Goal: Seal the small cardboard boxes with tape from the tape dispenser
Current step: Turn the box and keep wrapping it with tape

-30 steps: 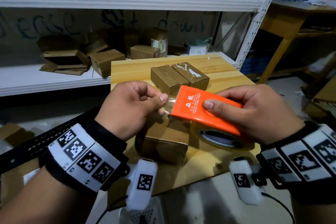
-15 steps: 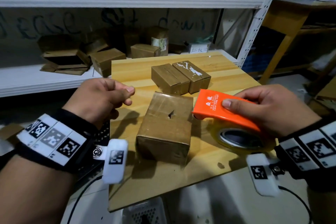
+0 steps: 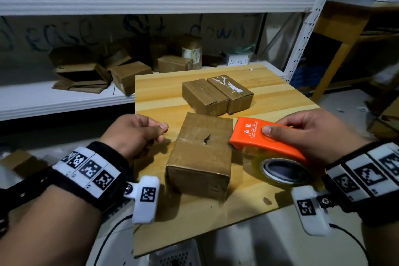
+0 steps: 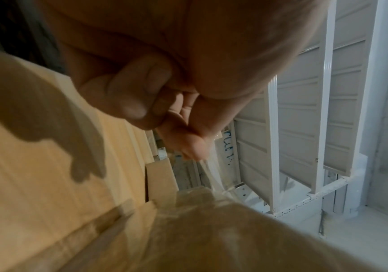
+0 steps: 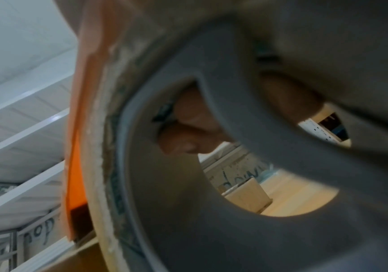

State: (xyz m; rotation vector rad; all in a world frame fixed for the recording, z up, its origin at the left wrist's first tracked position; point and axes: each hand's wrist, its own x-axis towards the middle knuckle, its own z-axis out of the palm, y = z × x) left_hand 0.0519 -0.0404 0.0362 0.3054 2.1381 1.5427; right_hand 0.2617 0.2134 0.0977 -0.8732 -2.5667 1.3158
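Note:
A brown cardboard box (image 3: pixel 200 151) with a small tear in its top stands at the near middle of the wooden table (image 3: pixel 159 97). My left hand (image 3: pixel 163 131) hovers just left of the box and pinches the end of a clear tape strip (image 4: pixel 211 174) that runs down to the box (image 4: pixel 211 230). My right hand (image 3: pixel 280 127) grips the orange tape dispenser (image 3: pixel 259 138), whose toothed front edge sits at the box's upper right edge. In the right wrist view the dispenser (image 5: pixel 76 165) and its grey roll core (image 5: pixel 234 202) fill the frame. Two smaller boxes (image 3: pixel 205 96) (image 3: pixel 231 93) lie side by side behind.
A white metal shelf (image 3: pixel 64 101) runs behind and left of the table, with loose boxes (image 3: pixel 129 75) and flattened cardboard on it. An upper shelf (image 3: pixel 151 0) carries more boxes. A wooden desk (image 3: pixel 336 28) stands at the right.
A second ago my left hand pinched the tape at the dispenser's blade above the box. The hands have since drawn apart: the left hand to the left, the dispenser down to the box's right edge.

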